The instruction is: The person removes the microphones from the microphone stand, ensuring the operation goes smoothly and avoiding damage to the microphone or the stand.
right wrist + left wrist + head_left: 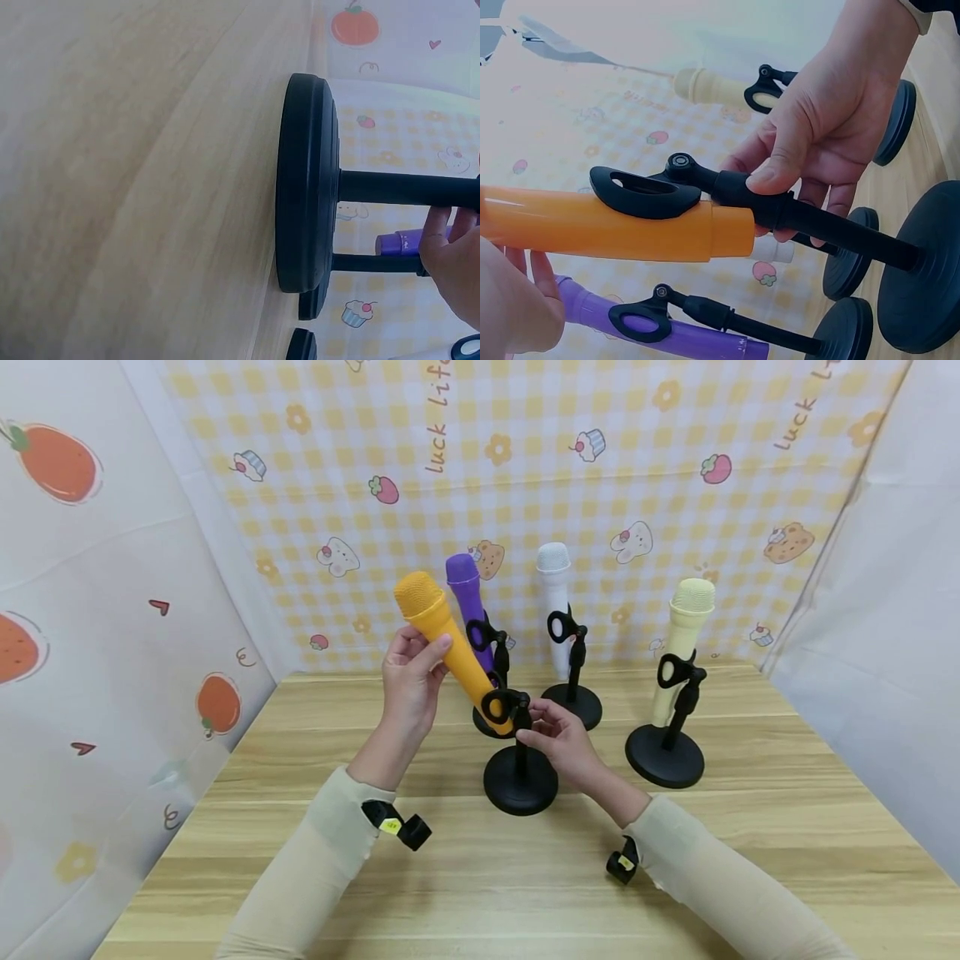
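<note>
My left hand [411, 681] grips an orange microphone [457, 660] around its upper body, its head tilted up to the left. The microphone's lower end lies against the black clip [645, 196] of a desktop microphone stand [521, 787]; I cannot tell whether it is seated in the clip. My right hand [564, 742] holds this stand by the upper part of its post, thumb on the near side in the left wrist view. The round base [306, 187] stands on the table in the right wrist view.
Behind stand a purple microphone [468, 593] and a white microphone [555, 585], each at a black stand. A pale yellow microphone [681, 631] with its stand is to the right. The wooden table [510, 893] meets a checked cloth backdrop [450, 518] at the back.
</note>
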Motion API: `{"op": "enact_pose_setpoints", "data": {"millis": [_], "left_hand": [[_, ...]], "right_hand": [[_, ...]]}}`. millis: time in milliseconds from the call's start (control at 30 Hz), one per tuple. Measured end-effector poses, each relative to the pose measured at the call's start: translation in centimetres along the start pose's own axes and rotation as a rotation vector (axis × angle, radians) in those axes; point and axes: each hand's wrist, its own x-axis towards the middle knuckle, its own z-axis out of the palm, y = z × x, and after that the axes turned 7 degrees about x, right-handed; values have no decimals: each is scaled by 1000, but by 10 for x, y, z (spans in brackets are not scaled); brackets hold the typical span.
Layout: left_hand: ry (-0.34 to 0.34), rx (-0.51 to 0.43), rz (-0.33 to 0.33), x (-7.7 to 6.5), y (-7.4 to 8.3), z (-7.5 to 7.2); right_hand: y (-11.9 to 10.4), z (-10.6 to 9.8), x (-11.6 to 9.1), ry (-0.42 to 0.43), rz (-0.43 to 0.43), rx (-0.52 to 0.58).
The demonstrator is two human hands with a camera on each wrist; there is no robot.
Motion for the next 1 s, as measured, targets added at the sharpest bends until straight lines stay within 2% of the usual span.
{"op": "enact_pose_setpoints", "data": {"millis": [1000], "left_hand": [[90,-96,-31,-1,6,-12]], "right_hand": [[-2,0,-1,-10,-6,5]]}}
